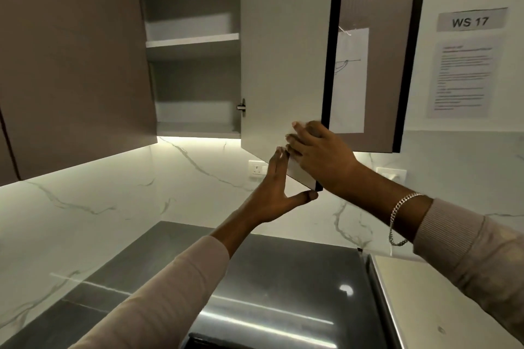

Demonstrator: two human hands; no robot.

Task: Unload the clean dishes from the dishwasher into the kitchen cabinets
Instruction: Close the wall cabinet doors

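An upper kitchen cabinet (195, 45) stands open above the counter, its two shelves bare. Its pale door (283, 51) swings out toward me. My right hand (317, 156) grips the door's lower corner, fingers curled over its inner face. My left hand (276, 193) touches the door's bottom edge from below with straight fingers and the thumb spread out to the corner. No dishes and no dishwasher are in view.
A closed brown cabinet (71, 65) hangs to the left and a dark-framed cabinet door (377, 51) with a paper sheet to the right. Below lies a dark glossy countertop (269, 292) against a marble backsplash (113, 193) with wall sockets. Notices are taped on the right wall (467, 65).
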